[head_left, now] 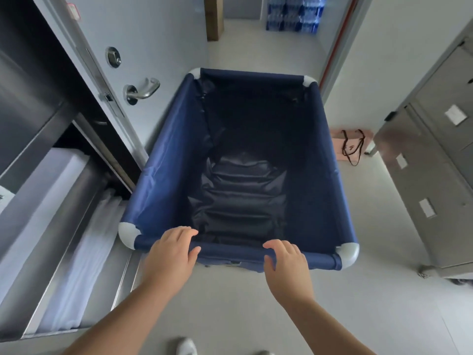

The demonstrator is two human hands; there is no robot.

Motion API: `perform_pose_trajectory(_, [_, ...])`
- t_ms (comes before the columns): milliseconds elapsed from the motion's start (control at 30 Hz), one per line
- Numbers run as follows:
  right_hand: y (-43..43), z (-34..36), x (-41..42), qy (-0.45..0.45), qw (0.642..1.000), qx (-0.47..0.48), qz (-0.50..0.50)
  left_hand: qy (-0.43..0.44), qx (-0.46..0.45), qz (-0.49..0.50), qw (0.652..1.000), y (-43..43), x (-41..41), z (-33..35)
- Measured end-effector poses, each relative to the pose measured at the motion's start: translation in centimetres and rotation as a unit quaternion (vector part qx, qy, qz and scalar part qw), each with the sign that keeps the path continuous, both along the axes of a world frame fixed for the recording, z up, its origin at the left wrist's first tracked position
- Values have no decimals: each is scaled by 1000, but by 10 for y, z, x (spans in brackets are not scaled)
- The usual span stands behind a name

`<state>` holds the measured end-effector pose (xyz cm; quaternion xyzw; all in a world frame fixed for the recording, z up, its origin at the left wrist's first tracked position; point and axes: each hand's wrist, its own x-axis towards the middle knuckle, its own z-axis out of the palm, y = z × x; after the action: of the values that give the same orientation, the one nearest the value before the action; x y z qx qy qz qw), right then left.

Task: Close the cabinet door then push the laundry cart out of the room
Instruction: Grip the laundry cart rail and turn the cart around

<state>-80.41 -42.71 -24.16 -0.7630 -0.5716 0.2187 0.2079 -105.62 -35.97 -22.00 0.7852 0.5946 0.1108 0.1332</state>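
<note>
Both forearms reach forward from the bottom edge, above a white shoe on the floor. Left hand and right hand are each clamped on the near rail of the laundry cart, fingers curled over the top, thumbs underneath. Dark blue fabric lines the cart, with white plastic corners, and only crumpled lining shows inside. Left of the cart stands an open door with a metal handle, and nearer, shelves holding folded white linen. Right of the cart sits a grey metal cabinet, doors shut, with a pink bag between them. Beyond the cart's far end, packs of bottled water are stacked.
</note>
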Motion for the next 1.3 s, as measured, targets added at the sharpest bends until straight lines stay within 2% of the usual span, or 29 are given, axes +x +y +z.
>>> perform_pose_trajectory(233, [4,-19,-9,-56,998,-20,-9,32,-40,-38,998,26,-7,-39])
perform_pose_trajectory(467, [7,-33,-20,-83,996,-9,-36,14,-42,-27,999,28,-14,-64])
perform_pose_trajectory(600, [11,-37,-24,-119,993,-18,-9,-18,-44,-24,999,32,-14,-72])
perform_pose_trajectory(833, [22,-46,-24,-196,977,-73,51,15,-45,-42,998,39,-14,-79])
perform_pose_trajectory(1067, [40,-51,-22,-207,975,-62,44,18,-38,-47,998,58,-9,-77])
perform_pose_trajectory(1300, [58,-49,-19,-209,973,-91,45,24,-11,-53,998,72,-5,-83])
